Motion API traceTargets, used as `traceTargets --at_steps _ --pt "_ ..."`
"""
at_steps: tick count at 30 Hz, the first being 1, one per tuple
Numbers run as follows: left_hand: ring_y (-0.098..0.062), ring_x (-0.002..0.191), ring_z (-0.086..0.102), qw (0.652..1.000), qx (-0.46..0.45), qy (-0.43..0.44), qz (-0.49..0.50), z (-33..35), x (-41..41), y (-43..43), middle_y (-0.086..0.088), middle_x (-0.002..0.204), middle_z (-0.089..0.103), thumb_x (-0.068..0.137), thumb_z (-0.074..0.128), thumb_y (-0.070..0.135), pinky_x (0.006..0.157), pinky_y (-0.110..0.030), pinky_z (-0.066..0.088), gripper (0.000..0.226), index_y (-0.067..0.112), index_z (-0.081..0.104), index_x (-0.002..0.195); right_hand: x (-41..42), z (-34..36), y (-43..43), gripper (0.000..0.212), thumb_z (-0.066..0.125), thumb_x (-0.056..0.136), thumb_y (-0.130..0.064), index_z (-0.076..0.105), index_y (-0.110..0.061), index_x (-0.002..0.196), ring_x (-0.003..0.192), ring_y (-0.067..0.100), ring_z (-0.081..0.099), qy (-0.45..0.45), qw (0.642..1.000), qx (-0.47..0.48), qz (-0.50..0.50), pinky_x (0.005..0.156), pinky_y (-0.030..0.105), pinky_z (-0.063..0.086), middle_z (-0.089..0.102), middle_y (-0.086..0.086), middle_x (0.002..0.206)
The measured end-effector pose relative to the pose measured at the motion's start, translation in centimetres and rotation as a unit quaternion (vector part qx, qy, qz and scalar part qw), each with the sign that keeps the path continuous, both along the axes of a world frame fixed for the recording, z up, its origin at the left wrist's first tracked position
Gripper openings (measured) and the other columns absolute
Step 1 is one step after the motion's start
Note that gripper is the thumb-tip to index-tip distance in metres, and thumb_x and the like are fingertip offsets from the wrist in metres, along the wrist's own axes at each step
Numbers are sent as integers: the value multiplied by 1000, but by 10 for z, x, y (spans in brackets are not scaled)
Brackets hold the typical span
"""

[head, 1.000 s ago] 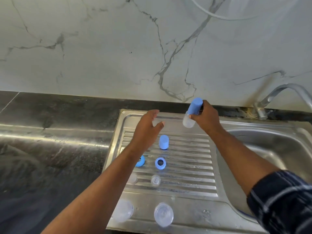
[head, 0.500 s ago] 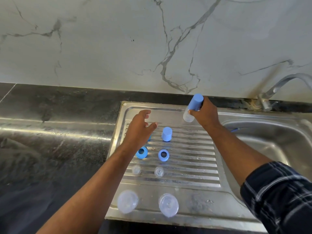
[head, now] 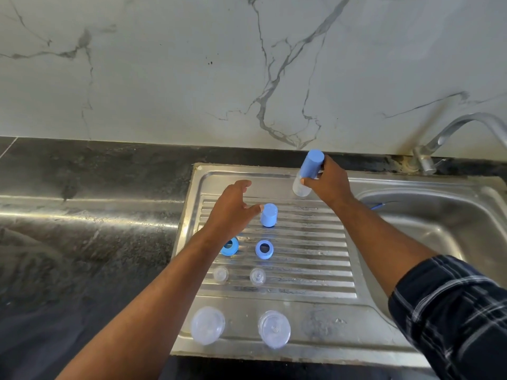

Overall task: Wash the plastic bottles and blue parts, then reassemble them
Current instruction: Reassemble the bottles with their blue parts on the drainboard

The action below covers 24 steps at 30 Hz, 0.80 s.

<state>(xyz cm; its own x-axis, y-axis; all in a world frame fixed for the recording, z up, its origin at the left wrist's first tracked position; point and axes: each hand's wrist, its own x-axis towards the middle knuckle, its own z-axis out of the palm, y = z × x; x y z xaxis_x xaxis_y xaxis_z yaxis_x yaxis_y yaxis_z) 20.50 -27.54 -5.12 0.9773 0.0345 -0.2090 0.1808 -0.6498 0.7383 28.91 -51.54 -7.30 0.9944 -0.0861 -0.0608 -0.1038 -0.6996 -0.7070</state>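
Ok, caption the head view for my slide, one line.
Right hand holds a blue-capped bottle over the drainboard; open left hand hovers beside a loose blue cap.

right hand (head: 330,183) grips capped bottle (head: 307,172) (tilted) | left hand (head: 233,212) hovers, fingers spread

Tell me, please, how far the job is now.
Done: one capped bottle looks assembled, gripped by the right hand. In hand: the open left hand hovers beside a loose blue cap. Left: two blue rings, two small clear pieces, two clear bottles lie apart on the drainboard. Whether they are washed, I cannot tell.
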Motion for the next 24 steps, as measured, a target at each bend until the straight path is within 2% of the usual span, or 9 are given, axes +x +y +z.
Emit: traceTargets --at_steps 6,9,11,13,15,17,20,22,24 --pt "-12 98 61 999 17 -40 -20 -1 10 -8 0 148 50 97 66 26 90 -24 46 51 25 46 145 -11 -1 -9 66 80 85 -25 48 -13 141 122 27 59 13 1000 -17 -20 100 35 47 59 7 140" --pt "-18 113 61 997 42 -46 -41 -4 17 -15 -1 147 52 98 63 25 97 -26 46 46 24 49 142 -44 -7 -9 42 70 91 -20 57 -15 130 109 24 63 -27 997 -43 -55 95 38 51 63 4 125" --pt "-19 119 59 994 73 -50 -70 -8 22 -20 -2 145 54 98 63 22 95 -22 42 44 22 52 140 -77 -16 1 24 67 90 -15 64 -20 114 89 13 61 -55 998 -36 2 84 34 51 63 -3 106" --pt "-21 118 59 987 106 -51 -108 -10 24 -26 -3 142 55 97 63 19 93 -22 42 44 21 53 139 -109 -25 17 17 66 89 -12 70 -22 103 76 -2 53 -45 990 -25 132 78 30 49 62 -10 95" --pt "-22 111 62 979 136 -60 -142 -11 25 -31 -4 138 56 97 63 19 92 -26 47 42 20 55 138 -130 -31 33 21 70 86 -16 73 -23 106 73 -6 49 13 964 -31 262 77 26 46 60 -14 95" --pt "-22 105 64 973 153 -83 -151 -11 24 -35 -3 130 59 97 63 19 91 -27 51 35 19 58 132 -142 -34 46 33 72 85 -26 70 -29 118 82 -3 52 77 932 -74 346 78 26 46 59 -14 105" --pt "-20 95 64 971 154 -94 -158 -12 18 -36 -2 113 62 98 62 19 86 -29 55 19 17 63 117 -151 -37 60 35 67 87 -31 67 -37 122 94 11 61 104 915 -123 371 74 30 49 61 -12 107" --pt "-18 90 62 967 153 -74 -188 -14 13 -32 -2 105 63 97 61 19 84 -32 55 15 18 64 111 -156 -43 63 30 64 89 -27 69 -37 117 90 14 62 106 917 -124 365 69 28 46 62 -11 99" --pt "-15 90 59 959 158 -50 -228 -18 7 -28 -2 104 65 97 58 16 82 -28 50 15 17 66 110 -159 -45 62 24 65 87 -25 73 -36 108 84 12 62 110 930 -95 338 70 30 49 65 -11 93"
